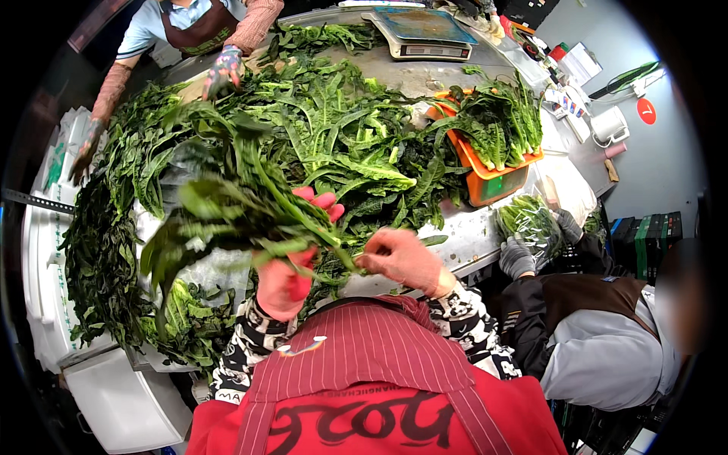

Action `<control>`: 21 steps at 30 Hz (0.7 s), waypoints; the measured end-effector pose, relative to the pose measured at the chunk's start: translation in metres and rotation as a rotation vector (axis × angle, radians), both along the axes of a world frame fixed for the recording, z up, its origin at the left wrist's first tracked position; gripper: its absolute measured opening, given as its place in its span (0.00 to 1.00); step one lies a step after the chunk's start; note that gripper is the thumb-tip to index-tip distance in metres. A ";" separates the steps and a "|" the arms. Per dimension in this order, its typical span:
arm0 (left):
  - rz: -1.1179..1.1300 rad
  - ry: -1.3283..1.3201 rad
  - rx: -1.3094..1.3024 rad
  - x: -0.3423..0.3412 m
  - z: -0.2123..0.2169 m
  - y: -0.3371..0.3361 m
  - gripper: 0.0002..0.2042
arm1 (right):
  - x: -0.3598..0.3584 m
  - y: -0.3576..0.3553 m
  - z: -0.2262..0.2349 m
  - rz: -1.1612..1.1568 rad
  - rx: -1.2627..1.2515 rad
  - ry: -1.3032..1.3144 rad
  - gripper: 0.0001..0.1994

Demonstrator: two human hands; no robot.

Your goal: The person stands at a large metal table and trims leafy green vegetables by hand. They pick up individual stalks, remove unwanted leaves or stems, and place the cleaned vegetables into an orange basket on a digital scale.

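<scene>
My left hand (282,287), in a pink-red glove, is closed around a bunch of dark leafy greens (250,201). The leaves fan out to the left and are blurred by motion; the stem ends point right. My right hand (406,259) pinches at those stem ends, fingertips pressed together. Exactly what sits between its fingertips is partly hidden. Beyond the bunch spreads a large pile of loose leafy greens (326,125) on the metal table (474,239).
An orange scale (493,186) bearing greens stands at the right. At the back is a larger scale (425,34). A co-worker's gloved hand (225,72) reaches over the pile at far left. Another co-worker, right, holds bagged greens (531,227). A white box (125,398) sits at lower left.
</scene>
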State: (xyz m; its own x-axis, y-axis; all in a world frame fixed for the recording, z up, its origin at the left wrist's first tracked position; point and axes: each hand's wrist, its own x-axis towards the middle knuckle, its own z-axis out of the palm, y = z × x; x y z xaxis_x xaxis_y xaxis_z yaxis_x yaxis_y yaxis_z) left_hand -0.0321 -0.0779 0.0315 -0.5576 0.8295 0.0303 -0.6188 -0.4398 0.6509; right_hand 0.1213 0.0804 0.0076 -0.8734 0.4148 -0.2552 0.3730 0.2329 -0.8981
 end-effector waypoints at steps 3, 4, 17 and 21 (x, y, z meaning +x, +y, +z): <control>0.010 -0.026 -0.032 -0.001 0.029 0.006 0.26 | -0.005 0.032 0.017 -0.172 0.695 0.031 0.19; -0.008 -0.078 -0.085 -0.002 0.028 0.009 0.26 | -0.009 0.045 0.018 -0.250 0.980 -0.008 0.24; 0.033 -0.213 -0.160 -0.012 -0.005 -0.008 0.23 | -0.016 0.021 0.068 -0.672 0.862 0.322 0.13; -0.015 -0.124 -0.129 0.003 0.002 0.007 0.26 | -0.027 -0.017 0.071 -0.223 0.947 0.584 0.15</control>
State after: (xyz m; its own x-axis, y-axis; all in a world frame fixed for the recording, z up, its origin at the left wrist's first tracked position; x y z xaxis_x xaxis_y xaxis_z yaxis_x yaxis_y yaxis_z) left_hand -0.0290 -0.0704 0.0339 -0.5377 0.8305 -0.1452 -0.7041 -0.3475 0.6193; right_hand 0.0942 0.0633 0.0782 -0.6380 0.3856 0.6666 0.0730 0.8920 -0.4461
